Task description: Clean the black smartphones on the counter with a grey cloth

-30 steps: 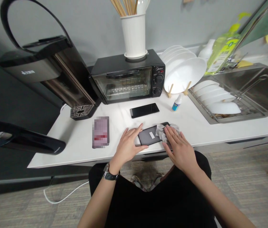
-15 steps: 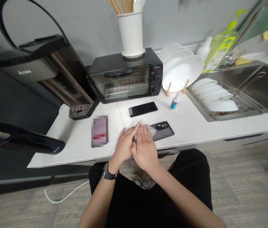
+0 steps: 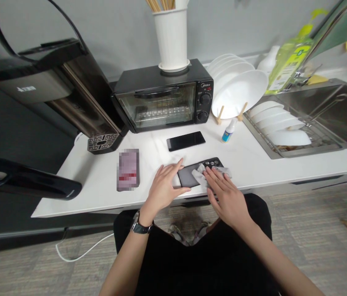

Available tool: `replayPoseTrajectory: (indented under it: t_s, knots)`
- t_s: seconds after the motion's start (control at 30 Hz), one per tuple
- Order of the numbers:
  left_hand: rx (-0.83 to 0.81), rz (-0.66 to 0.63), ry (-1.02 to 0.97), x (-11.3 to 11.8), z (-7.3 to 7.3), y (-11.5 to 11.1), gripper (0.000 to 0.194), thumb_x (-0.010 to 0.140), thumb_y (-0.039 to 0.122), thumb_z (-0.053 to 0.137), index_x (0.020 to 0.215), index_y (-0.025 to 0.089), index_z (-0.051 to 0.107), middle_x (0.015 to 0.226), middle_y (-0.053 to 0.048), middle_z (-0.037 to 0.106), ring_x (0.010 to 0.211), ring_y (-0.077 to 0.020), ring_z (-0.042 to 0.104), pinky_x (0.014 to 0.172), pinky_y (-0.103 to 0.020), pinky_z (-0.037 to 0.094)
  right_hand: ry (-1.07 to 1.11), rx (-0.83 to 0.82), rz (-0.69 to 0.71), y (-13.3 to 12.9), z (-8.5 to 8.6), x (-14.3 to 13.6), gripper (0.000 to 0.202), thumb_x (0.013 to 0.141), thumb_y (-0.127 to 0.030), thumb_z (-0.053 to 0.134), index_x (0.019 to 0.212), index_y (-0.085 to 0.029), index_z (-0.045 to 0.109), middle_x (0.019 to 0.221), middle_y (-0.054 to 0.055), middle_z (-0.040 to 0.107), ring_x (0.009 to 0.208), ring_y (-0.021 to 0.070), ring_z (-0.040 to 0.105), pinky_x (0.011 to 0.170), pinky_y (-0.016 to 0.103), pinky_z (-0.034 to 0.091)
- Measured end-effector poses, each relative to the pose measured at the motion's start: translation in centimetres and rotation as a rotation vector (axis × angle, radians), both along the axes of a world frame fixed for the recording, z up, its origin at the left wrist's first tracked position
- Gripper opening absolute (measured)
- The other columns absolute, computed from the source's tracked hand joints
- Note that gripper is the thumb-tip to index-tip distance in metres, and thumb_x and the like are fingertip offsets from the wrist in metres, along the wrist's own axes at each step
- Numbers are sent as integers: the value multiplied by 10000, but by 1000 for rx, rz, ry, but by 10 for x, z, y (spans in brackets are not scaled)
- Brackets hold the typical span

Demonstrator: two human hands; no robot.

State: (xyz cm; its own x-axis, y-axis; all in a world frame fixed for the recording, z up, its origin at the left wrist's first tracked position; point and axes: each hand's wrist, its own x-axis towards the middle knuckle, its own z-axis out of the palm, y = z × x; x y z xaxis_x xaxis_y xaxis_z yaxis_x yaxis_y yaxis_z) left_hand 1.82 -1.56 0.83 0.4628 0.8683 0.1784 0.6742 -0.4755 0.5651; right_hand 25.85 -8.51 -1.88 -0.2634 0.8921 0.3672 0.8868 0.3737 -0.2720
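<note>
My left hand [image 3: 164,187] lies flat with fingers spread, pressing the left end of the dark grey slab phone [image 3: 191,174], which rests face down near the front edge of the white countertop [image 3: 99,181]; my right hand [image 3: 222,193] is flat too, fingers together, pinning a crumpled pale grey cloth [image 3: 202,174] onto the phone; 1 black glossy phone [image 3: 186,141] lies behind, well apart, before the black toaster oven [image 3: 161,100].

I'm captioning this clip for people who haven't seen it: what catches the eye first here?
The two hands at the counter's front edge: the left hand steadies a dark phone lying back-up, while the right hand presses a grey cloth onto it. Behind them lies a second black phone, in front of a black toaster oven; white plates stand to the right.
</note>
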Motion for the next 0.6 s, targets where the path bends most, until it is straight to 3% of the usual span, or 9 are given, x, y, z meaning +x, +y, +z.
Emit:
replayPoseTrajectory:
  t_s: [0.17, 0.33, 0.5, 0.6]
  knots:
    - [-15, -3, -10, 2, 1, 0, 996, 833, 392, 857, 1638, 381, 271, 1463, -42, 630, 1407, -261, 536, 1289, -537, 205, -20, 45, -187, 23, -3, 10, 582, 1083, -350, 390, 1604, -91, 392, 1661, 171, 389, 1543, 335, 378, 1242, 561, 339]
    - [-32, 6, -15, 2, 1, -1, 980, 863, 369, 818, 1650, 370, 234, 1473, -28, 631, 1408, -244, 540, 1297, -528, 192, 56, 67, -294, 49, 0, -38, 594, 1048, -309, 395, 1520, 48, 455, 1616, 300, 394, 1545, 397, 349, 1227, 600, 338]
    - [-10, -5, 10, -2, -1, -2, 853, 927, 105, 547, 1671, 339, 201, 1590, -64, 527, 1431, -223, 522, 1287, -507, 239, 106, -26, -124, 40, 7, -103, 642, 985, -247, 443, 1517, 110, 426, 1604, 310, 404, 1535, 375, 376, 1255, 527, 339]
    - [4, 0, 29, -4, -3, -3, 924, 883, 89, 589, 1680, 308, 176, 1593, -86, 518, 1428, -248, 520, 1278, -509, 266, 114, -41, -3, 24, 10, -103, 653, 974, -228, 444, 1550, 76, 401, 1630, 270, 384, 1544, 338, 371, 1263, 512, 340]
